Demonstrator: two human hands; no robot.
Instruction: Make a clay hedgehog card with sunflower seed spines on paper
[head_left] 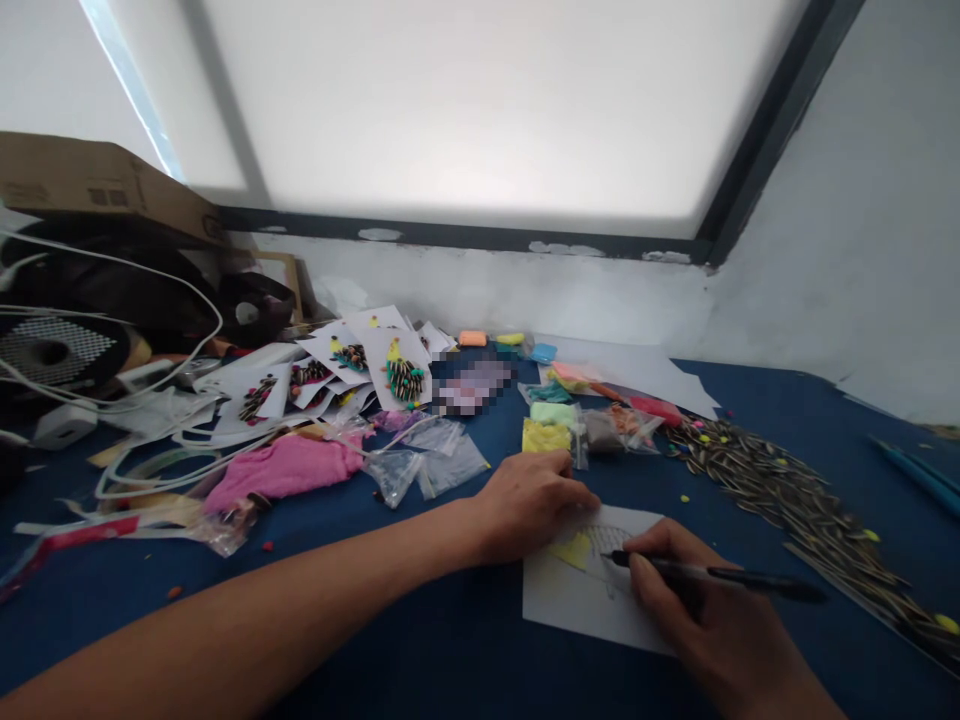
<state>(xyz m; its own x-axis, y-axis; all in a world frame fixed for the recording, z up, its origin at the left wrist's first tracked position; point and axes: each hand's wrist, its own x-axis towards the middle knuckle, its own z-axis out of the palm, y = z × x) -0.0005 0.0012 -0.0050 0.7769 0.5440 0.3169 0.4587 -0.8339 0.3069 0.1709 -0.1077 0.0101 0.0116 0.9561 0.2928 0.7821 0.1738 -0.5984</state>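
A white sheet of paper (559, 600) lies on the blue table in front of me. It bears a drawing (611, 540) in dark lines, with a yellow patch (571, 552) at its left. My right hand (697, 600) grips a black pen (720, 576), whose tip meets the drawing. Across the sheet's upper left edge rests my left hand (529, 505), fingers stretched toward the right and holding nothing. Just beyond that hand is a yellow block of modelling clay (546, 436) in clear wrapping.
Sunflower seeds (780, 490) spread along the right. Several cards with seed-and-clay figures (405, 375) pile up at the back left. A pink cloth (285, 468), plastic bags (450, 465) and white cables (135, 470) lie left, below a cardboard box (105, 185). Blue tweezers (919, 475) lie far right.
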